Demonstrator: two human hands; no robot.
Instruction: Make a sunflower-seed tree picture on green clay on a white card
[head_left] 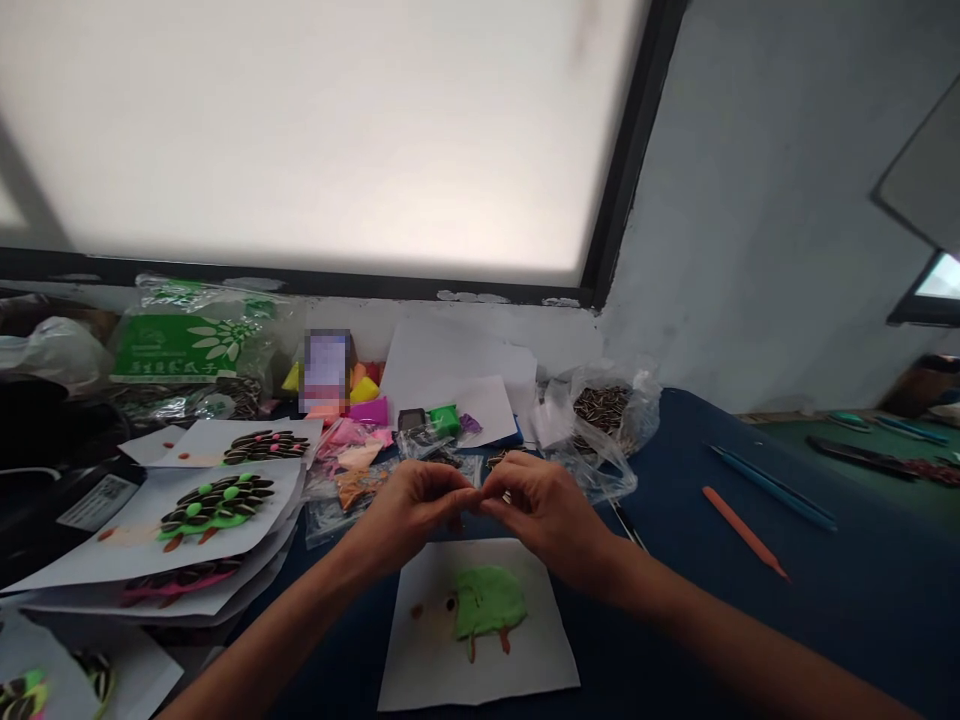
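Note:
My left hand [416,508] and my right hand [544,508] meet fingertip to fingertip above the far edge of a white paper sheet [427,675]. Both are closed in a pinch; anything between the fingers is too small or hidden to make out. Pressed onto the sheet is a green clay animal body [489,600] with a dark eye, a brown nose and two brown legs. Just beyond my fingers lie small plastic bags of coloured clay, including an orange one [358,487].
Finished sheets with seed-covered clay animals [217,508] are stacked at left. A bag of sunflower seeds [602,415] stands behind my right hand. An orange clay tool [745,533] and blue tweezers [776,488] lie at right. A green seed packet [184,345] leans near the wall.

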